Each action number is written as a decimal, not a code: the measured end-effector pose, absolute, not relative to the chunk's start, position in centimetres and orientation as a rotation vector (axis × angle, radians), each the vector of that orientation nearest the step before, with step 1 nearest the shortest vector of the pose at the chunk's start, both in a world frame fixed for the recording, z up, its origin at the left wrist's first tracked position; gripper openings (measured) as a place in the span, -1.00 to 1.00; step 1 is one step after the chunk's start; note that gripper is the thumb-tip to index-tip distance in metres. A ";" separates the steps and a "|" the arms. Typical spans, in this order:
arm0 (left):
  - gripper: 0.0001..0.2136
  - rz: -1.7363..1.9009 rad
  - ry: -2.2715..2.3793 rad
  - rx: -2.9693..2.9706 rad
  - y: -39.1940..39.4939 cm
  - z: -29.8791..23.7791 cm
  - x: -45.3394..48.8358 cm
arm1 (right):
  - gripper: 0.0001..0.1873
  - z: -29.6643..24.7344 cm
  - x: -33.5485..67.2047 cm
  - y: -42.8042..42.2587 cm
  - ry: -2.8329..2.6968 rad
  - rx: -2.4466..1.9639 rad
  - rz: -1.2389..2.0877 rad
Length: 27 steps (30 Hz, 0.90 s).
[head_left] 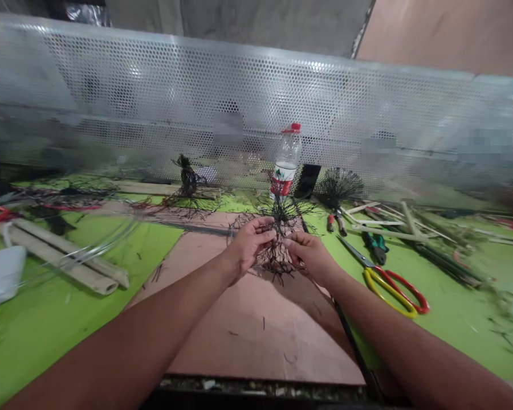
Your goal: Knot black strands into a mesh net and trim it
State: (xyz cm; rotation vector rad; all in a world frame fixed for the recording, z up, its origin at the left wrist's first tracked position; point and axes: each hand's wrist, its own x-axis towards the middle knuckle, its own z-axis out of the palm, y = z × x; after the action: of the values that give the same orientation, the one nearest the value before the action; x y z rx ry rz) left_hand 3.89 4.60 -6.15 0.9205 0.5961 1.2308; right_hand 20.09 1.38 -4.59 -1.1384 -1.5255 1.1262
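A dark wire tree (281, 213) with spreading thin branches on top and splayed root-like strands below stands upright between my hands, over a brown board (239, 336). From the left, my left hand (252, 245) pinches its middle with thumb and fingers. On the other side, my right hand (305, 253) has thumb and forefinger closed at the lower strands. The exact strand in the right fingertips is too small to make out. Short dark wire bits lie on the board.
Scissors (389, 285) with red and yellow handles, pliers (376, 247) and green sticks (444, 265) lie on the right. Behind stand a plastic bottle (287, 162), a dark phone-like slab (308, 180) and another wire bundle (187, 176). Bamboo-like tubes (68, 256) lie left. A perforated metal panel (175, 97) closes the back.
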 end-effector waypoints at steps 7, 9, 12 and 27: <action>-0.61 1.116 0.617 0.962 4.5 -6.0 3.6 | -0.66 -4.9 20.0 1.5 -1.481 -1.132 1.140; -0.59 1.075 0.612 0.987 4.6 -5.9 3.3 | -0.67 -5.2 20.2 1.8 -1.478 -1.132 1.164; -0.51 1.032 0.591 1.017 4.8 -6.0 3.1 | -0.67 -5.8 20.5 2.3 -1.536 -1.187 1.090; -0.47 1.075 0.717 1.121 4.9 -6.9 3.8 | -0.83 -5.8 20.1 2.9 -1.734 -1.175 0.567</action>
State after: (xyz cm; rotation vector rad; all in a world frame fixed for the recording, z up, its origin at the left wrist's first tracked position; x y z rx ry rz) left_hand 3.77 4.92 -6.93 1.1210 0.7169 1.0750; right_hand 20.10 2.93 -5.83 -1.1754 -1.7343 0.5668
